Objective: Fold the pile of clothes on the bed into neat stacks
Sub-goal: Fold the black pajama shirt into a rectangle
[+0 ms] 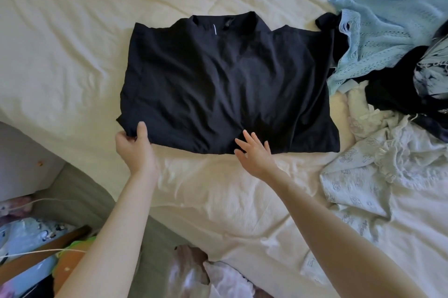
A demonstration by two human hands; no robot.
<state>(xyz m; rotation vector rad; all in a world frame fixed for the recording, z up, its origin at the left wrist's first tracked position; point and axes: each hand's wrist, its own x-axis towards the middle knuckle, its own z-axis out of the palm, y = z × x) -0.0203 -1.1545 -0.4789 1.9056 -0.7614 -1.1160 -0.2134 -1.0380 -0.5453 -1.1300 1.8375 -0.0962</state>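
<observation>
Fingers and thumb of the left hand [135, 147] pinched the black shirt's [225, 89] near corner at about seven o'clock, likely to anchor or lift it for another fold. Beside it, the right hand [254, 154] lay with fingers spread and straight over the near hem, apparently smoothing. That shirt sat mid-bed on the cream bedsheet [72, 43], partly folded, collar at twelve, faintly creased. At three o'clock waited the unfolded pile [388, 79], a pale blue knit [378, 18] topmost.

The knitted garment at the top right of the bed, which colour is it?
The knitted garment is light blue, with an openwork pattern; the head view shows it.
</observation>
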